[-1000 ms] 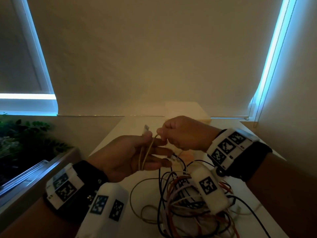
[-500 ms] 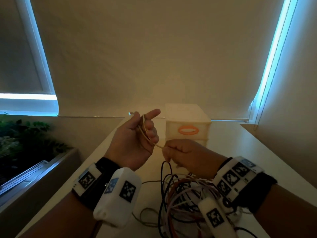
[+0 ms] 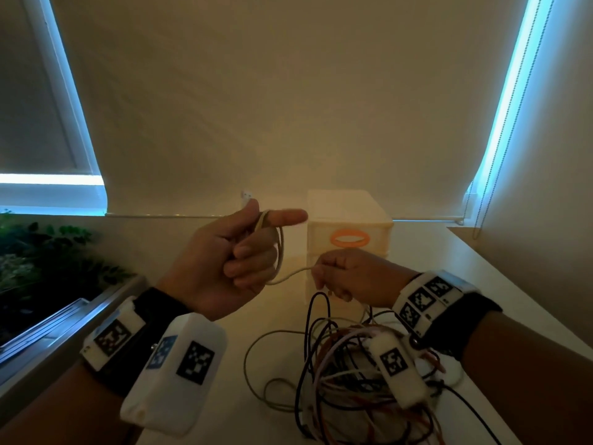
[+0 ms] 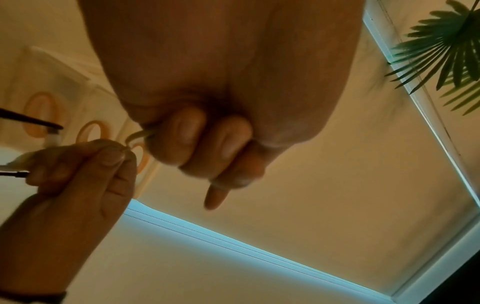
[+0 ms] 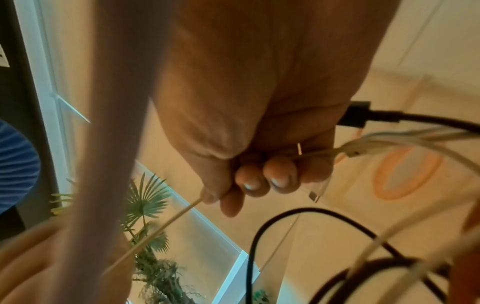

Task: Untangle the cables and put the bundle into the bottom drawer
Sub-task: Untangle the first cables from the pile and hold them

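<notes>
A tangle of black, white and orange cables (image 3: 353, 374) lies on the white table (image 3: 500, 284) under my right wrist. My left hand (image 3: 237, 255) is raised, its fingers curled round loops of a thin beige cable (image 3: 280, 248); the index finger points right and a white plug (image 3: 246, 197) sticks up above the thumb. From there the beige cable (image 5: 166, 224) runs to my right hand (image 3: 346, 277), which pinches it (image 4: 132, 137) and holds other cable ends (image 5: 363, 148). Behind the hands stands a cream drawer unit (image 3: 349, 216) with orange handles (image 3: 349, 238).
A drawn roller blind (image 3: 288, 91) fills the wall behind the table, with a bead cord (image 3: 500, 123) at its right. A wall (image 3: 545, 220) borders the table on the right. Plants (image 3: 48, 258) sit beyond a metal rail (image 3: 64, 326) at the left.
My left hand has risen and turned, gathering the beige cable into loops. My right hand dropped from beside it and slid along the cable, uncovering the drawer unit.
</notes>
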`<state>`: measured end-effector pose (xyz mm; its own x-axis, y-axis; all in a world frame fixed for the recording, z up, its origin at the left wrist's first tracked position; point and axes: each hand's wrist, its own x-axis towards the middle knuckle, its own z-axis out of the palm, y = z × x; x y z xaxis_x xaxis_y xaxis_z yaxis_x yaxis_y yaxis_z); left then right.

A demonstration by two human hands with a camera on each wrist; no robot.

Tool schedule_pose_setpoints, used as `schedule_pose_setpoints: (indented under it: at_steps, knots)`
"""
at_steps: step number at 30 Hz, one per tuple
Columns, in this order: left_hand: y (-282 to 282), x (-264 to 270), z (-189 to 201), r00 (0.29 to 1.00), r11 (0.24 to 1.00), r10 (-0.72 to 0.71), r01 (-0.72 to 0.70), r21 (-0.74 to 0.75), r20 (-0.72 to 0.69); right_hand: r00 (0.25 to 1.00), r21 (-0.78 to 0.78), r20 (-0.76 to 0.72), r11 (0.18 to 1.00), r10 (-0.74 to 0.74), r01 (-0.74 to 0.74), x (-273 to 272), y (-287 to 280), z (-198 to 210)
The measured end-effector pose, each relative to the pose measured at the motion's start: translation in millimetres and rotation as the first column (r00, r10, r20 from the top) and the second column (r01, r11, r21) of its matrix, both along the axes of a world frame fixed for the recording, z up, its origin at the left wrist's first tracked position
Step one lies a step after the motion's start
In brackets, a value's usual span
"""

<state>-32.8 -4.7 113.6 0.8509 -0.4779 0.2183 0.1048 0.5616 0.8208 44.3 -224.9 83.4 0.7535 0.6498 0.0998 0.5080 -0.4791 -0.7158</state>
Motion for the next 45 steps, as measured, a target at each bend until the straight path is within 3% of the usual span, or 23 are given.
schedule_pose_setpoints:
  at_steps: [2, 5, 9, 12, 15, 18, 21, 27, 31, 35, 39, 45]
  knots:
    - [-2, -5, -5, 0.999, 0.987, 0.047, -0.043, 0.156, -0.026, 0.998, -0.083, 0.064, 0.996, -0.023, 0.028, 1, 7, 12]
    - [-6, -10, -17, 0.99, 0.931, 0.101, -0.06, 0.361, -0.095, 0.99, -0.082, 0.137, 0.996, -0.024, 0.036, -3, 27, 33]
    - [-3, -13, -22, 0.942, 0.891, 0.226, -0.097, 0.444, -0.247, 0.965, -0.13, 0.264, 0.991, 0.006, 0.029, -11, 48, 50]
    - [-3, -6, -27, 0.9, 0.916, 0.338, -0.247, 0.317, -0.275, 0.954, -0.097, 0.299, 0.994, -0.013, 0.044, -20, 57, 50]
    - [-3, 4, -28, 0.86, 0.901, 0.428, -0.429, 0.058, -0.278, 0.989, 0.036, 0.144, 0.999, -0.034, 0.029, -31, 57, 42]
    - [-3, 15, -23, 0.84, 0.849, 0.448, -0.507, -0.149, -0.307, 0.999, 0.012, 0.039, 1.0, 0.023, -0.023, -33, 44, 27]
    - [-10, 21, -15, 0.88, 0.861, 0.389, -0.453, -0.233, -0.273, 0.995, 0.019, -0.02, 0.996, 0.093, -0.092, -25, 30, 12]
    - [-30, 32, -10, 0.963, 0.959, 0.259, -0.266, -0.101, -0.081, 0.998, 0.088, -0.023, 0.995, 0.058, -0.056, -15, 16, -8]
    - [-29, 32, -8, 0.993, 0.983, 0.117, -0.117, -0.139, -0.013, 0.992, 0.115, -0.077, 0.989, 0.101, -0.092, -19, 8, -11]
    - [-21, 21, 1, 0.995, 0.991, -0.07, 0.077, -0.105, 0.075, 0.995, -0.021, -0.03, 0.995, 0.097, -0.098, -14, 3, -21]
    - [-13, 12, 10, 0.985, 0.986, -0.159, 0.163, -0.044, 0.068, 0.999, -0.032, 0.016, 0.999, -0.035, 0.036, 2, 1, -23]
    - [-13, 2, 1, 0.982, 0.98, -0.187, 0.187, 0.072, -0.004, 0.991, 0.061, 0.114, 0.996, -0.066, 0.059, 6, 11, 17]
